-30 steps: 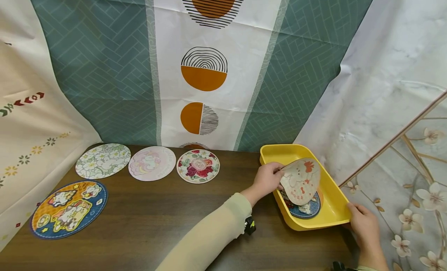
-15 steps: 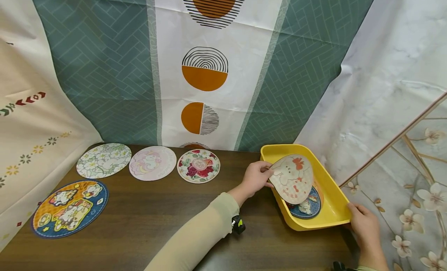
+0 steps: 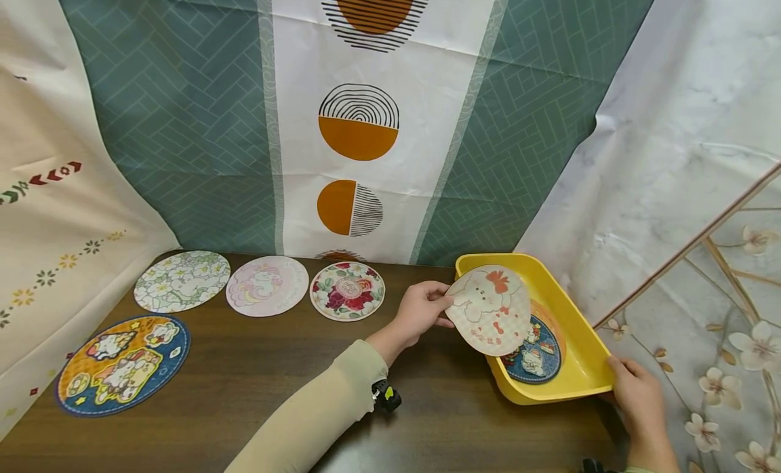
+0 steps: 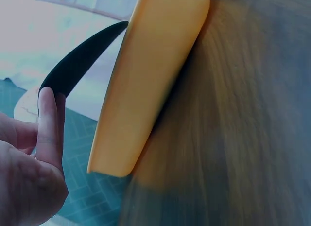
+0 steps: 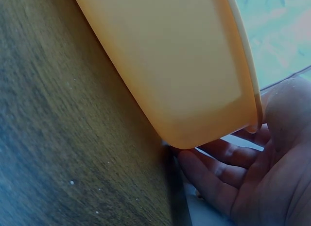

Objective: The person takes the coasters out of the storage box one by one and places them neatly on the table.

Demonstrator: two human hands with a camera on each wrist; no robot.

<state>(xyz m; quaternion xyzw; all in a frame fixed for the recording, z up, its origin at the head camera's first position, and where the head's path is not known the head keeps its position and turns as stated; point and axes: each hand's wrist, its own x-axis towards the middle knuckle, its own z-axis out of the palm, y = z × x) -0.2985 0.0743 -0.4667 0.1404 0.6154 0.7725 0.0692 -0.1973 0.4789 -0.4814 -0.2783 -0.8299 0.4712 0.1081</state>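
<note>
On the left, a blue and orange round mat with cartoon pictures (image 3: pixel 122 366) is laid flat on the brown wooden table (image 3: pixel 293 364). Behind it, a green and white flowery round mat (image 3: pixel 182 281), a pale pink round mat (image 3: pixel 267 286) and a red rose round mat (image 3: pixel 347 291) are set in a row, spaced, it seems, so that each picture can be seen whole.

Next, the edge of a cream round mat with a bunny and red bow (image 3: pixel 490 310) is pinched by the left hand (image 3: pixel 421 316), thumb above and fingers below, probably because something so thin is best gripped there. The cream mat is held partly over the left rim of a yellow plastic tub (image 3: pixel 576 354). Inside, a dark blue round mat (image 3: pixel 537 351) is partly covered by it.

On the right, the tub's near corner is gripped by the right hand (image 3: pixel 637 395), fingers bent underneath, likely to steady it.
</note>
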